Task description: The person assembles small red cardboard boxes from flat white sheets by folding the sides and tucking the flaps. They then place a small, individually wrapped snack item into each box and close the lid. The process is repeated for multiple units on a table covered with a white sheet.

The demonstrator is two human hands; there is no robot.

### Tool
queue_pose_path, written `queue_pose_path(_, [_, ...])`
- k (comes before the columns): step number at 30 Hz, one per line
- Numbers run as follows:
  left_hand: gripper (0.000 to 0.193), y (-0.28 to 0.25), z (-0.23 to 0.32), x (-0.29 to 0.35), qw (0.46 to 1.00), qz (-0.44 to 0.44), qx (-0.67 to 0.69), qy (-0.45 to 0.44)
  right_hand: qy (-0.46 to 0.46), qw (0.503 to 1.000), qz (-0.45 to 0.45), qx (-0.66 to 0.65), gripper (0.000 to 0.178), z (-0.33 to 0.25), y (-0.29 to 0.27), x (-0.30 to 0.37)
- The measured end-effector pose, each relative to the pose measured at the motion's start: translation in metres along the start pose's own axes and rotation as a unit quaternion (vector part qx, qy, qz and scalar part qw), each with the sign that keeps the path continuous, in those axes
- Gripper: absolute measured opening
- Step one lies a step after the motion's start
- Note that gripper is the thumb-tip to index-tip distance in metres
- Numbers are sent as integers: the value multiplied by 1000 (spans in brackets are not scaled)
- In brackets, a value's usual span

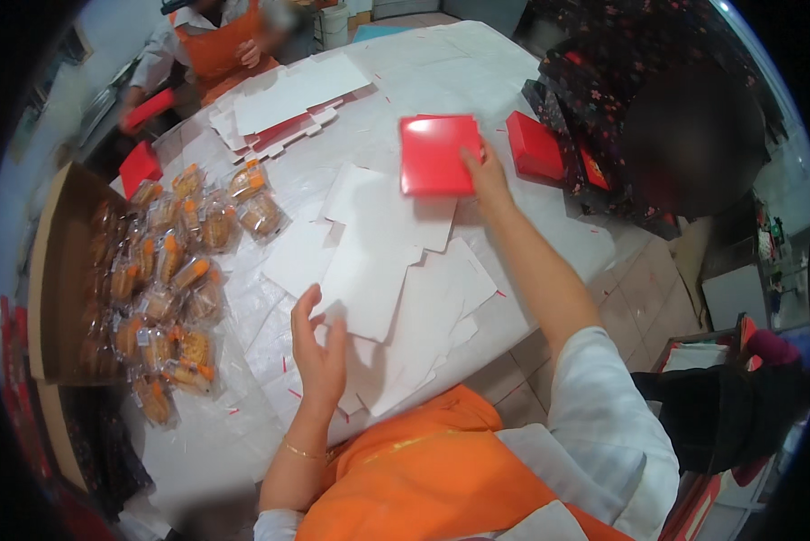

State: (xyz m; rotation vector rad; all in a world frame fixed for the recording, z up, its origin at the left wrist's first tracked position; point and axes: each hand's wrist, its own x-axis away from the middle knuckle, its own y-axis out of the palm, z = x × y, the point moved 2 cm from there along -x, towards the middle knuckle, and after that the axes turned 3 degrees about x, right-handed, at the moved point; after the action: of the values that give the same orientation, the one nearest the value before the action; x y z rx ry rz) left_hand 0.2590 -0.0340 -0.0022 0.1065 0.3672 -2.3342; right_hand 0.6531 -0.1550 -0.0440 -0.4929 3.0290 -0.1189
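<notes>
White-covered table holds flat cartons, wrapped pastries and red box.

Counted outward from the white table: one closed red box is seen at its middle, a second red box just right of it, and two more red pieces at its far left edge. One open cardboard carton is set at its left side. Wrapped pastry packets are heaped beside that carton, too many and too overlapped to be counted. Two stacks of flat white box blanks are laid on it, near and far.
</notes>
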Motion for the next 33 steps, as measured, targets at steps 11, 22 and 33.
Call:
queue_pose_path(11, [49, -16, -17, -8, 985, 4, -156, 77, -344, 797, 37, 495, 62, -30, 8, -29])
queue_pose_path(22, [44, 13, 4, -41, 960, -84, -196, 181, -304, 844, 26, 441, 67, -43, 32, -54])
queue_pose_path(33, [39, 54, 3, -105, 970, -94, -92, 202, -39, 941, -39, 334, 72, 23, -34, -120])
